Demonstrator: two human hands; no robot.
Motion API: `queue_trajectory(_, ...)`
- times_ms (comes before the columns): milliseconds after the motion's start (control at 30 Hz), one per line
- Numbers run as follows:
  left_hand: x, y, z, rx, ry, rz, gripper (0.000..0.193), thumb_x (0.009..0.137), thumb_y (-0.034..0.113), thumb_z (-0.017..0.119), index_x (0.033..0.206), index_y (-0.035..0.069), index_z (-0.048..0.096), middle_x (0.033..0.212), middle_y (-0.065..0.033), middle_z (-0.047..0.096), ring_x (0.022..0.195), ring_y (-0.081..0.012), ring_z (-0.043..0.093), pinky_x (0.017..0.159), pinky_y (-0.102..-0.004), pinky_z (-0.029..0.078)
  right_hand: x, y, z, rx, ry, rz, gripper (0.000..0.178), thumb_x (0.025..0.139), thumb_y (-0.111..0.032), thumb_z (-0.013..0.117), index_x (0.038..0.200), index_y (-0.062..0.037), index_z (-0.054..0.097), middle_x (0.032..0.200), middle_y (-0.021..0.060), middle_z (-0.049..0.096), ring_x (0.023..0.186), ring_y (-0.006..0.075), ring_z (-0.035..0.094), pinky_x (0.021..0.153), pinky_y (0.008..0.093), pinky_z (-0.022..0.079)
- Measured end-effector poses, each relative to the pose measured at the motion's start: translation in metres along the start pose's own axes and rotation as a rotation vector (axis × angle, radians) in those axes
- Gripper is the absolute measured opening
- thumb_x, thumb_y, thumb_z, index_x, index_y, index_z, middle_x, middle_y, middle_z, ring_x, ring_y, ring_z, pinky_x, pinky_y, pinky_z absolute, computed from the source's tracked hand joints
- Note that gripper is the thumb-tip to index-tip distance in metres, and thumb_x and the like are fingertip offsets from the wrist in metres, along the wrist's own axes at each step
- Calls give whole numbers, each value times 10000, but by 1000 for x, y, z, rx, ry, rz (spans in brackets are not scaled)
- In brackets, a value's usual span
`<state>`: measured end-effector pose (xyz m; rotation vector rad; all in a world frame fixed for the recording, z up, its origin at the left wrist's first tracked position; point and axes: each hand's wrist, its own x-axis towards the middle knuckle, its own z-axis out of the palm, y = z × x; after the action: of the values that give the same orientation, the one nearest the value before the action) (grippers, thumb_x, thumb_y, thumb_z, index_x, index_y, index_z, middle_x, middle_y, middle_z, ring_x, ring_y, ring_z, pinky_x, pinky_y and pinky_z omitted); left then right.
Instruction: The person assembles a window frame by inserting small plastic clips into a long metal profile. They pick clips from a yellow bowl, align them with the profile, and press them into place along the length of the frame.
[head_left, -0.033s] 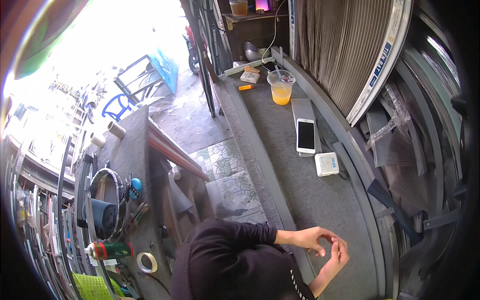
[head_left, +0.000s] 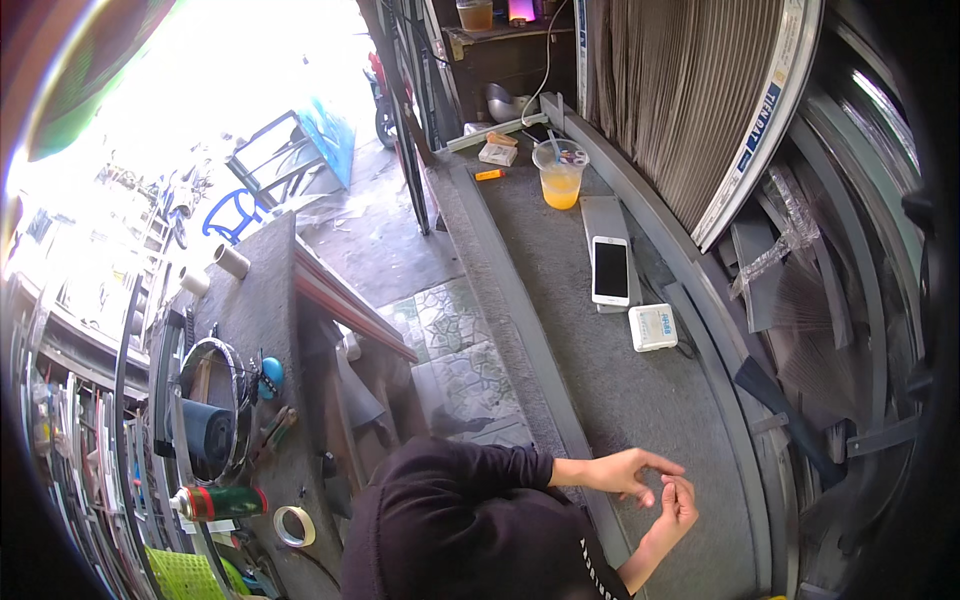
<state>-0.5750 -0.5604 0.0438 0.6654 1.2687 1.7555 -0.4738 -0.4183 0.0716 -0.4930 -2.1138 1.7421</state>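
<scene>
On grey bench (head_left: 670, 400), one phone (head_left: 611, 272) lay partly hiding one grey bar (head_left: 602, 216); one left hand (head_left: 618, 472) had fingers parted, nothing visibly gripped; one white box (head_left: 653, 328) lay beyond hands; one right hand (head_left: 674, 514) had fingertips bunched, could not tell whether gripping.

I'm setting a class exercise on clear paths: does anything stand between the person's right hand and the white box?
Yes, the left hand: in this view, its outstretched finger crosses just ahead of the right hand. Beyond that finger, nothing visible stands before the white box.
</scene>
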Motion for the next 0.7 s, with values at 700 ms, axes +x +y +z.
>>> queue_trajectory(700, -9, 16, -27, 991, 2, 636, 185, 832, 87, 681, 1012, 71, 718, 935, -26, 677, 777, -211, 662, 651, -330, 520, -21, 16, 17, 485, 21, 449, 195, 996, -166, 595, 830, -82, 536, 612, -28, 493, 486, 43, 417, 411, 215, 274)
